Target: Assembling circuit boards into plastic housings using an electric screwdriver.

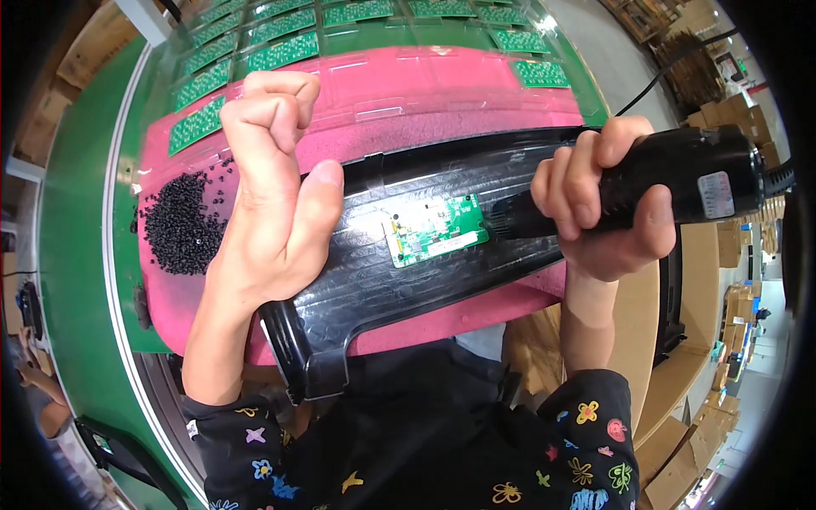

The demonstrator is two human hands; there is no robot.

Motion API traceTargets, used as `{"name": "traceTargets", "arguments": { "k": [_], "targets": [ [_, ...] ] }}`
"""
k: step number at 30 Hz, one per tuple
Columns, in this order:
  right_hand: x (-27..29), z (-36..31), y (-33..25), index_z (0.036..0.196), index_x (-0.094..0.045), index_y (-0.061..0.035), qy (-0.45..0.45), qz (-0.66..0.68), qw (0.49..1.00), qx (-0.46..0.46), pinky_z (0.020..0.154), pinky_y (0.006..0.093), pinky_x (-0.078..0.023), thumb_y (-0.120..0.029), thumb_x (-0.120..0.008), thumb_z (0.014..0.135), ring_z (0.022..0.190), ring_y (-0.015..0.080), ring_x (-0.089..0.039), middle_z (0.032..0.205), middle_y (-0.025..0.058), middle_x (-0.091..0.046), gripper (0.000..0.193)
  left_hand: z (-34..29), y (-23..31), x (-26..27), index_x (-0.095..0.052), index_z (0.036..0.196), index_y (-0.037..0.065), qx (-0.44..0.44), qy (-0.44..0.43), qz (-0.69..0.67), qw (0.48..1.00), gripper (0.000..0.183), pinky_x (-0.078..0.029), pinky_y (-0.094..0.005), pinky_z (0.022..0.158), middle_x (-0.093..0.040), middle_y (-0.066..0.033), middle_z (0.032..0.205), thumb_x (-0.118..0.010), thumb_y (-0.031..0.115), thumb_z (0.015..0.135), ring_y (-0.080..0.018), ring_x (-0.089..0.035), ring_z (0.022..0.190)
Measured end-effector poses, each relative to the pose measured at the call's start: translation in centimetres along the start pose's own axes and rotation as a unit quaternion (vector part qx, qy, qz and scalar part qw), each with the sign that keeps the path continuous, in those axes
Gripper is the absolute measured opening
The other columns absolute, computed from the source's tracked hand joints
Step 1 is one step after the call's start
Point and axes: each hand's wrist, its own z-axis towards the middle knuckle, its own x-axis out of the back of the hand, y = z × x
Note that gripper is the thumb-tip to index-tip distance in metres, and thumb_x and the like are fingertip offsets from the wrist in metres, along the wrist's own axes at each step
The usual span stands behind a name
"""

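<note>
A long black plastic housing [365,297] lies across the pink mat in front of me. On it sits a small green circuit board [438,231] with a white label strip and dark screw heads or holes near its corners. My right hand [599,200] is wrapped round a black electric screwdriver [693,174], held sideways with its nose at the board's right edge; the bit's tip is hard to make out. My left hand [276,187] rests at the housing's left part, fingers curled in, thumb apart from them. Whatever the curled fingers hold, if anything, is hidden.
A pile of small black screws [178,225] lies on the pink mat [459,106] to the left. Beyond it, clear trays hold several green circuit boards [282,51]. The screwdriver's cable [778,178] runs off right, near cardboard boxes [722,246].
</note>
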Motion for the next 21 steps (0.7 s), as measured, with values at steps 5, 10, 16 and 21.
{"name": "traceTargets", "arguments": {
  "k": [5,10,16,21],
  "targets": [
    [-0.3,0.4,0.5,0.098,-0.044,-0.0071,-0.032,-0.004,0.999,-0.011,0.043,0.0236,-0.033,-0.05,-0.059,0.087,0.042,0.0073,-0.038,0.058,-0.0022,-0.044,0.047,0.4,0.4,-0.1,-0.032,0.105,0.002,-0.016,-0.051,0.08,0.995,0.035,-0.038,-0.039,0.091,-0.039,-0.0147,0.103,-0.053,-0.008,0.079,-0.0248,-0.041,0.096],
    [-1.1,0.6,0.5,0.097,-0.044,-0.0067,0.004,-0.067,0.997,-0.04,0.042,0.0229,-0.033,-0.048,-0.062,0.085,0.041,0.0073,-0.037,0.055,-0.0021,-0.043,0.047,0.7,1.2,-0.2,-0.04,0.108,0.0,0.043,-0.076,0.128,0.988,0.034,-0.043,-0.0352,0.086,-0.046,-0.0133,0.097,-0.06,-0.004,0.081,-0.0272,-0.05,0.09],
    [-1.3,0.7,0.4,0.096,-0.044,-0.0064,-0.019,-0.043,0.998,-0.045,0.042,0.0218,-0.032,-0.048,-0.065,0.083,0.041,0.0075,-0.037,0.056,-0.0022,-0.042,0.048,0.6,1.0,0.9,-0.049,0.116,0.0,0.111,-0.178,0.22,0.953,0.034,-0.044,-0.0376,0.09,-0.052,-0.0156,0.101,-0.061,0.005,0.085,-0.0297,-0.056,0.098],
    [-1.1,2.5,-0.7,0.101,-0.05,-0.0069,0.213,0.022,0.965,-0.148,0.061,0.0271,-0.041,-0.035,-0.055,0.096,0.053,0.0087,-0.041,0.065,-0.0032,-0.042,0.029,0.1,1.1,1.0,-0.054,0.115,0.003,0.104,-0.231,0.265,0.931,0.034,-0.046,-0.0423,0.091,-0.059,-0.0183,0.109,-0.065,0.009,0.083,-0.0382,-0.056,0.107]
  ]
}}
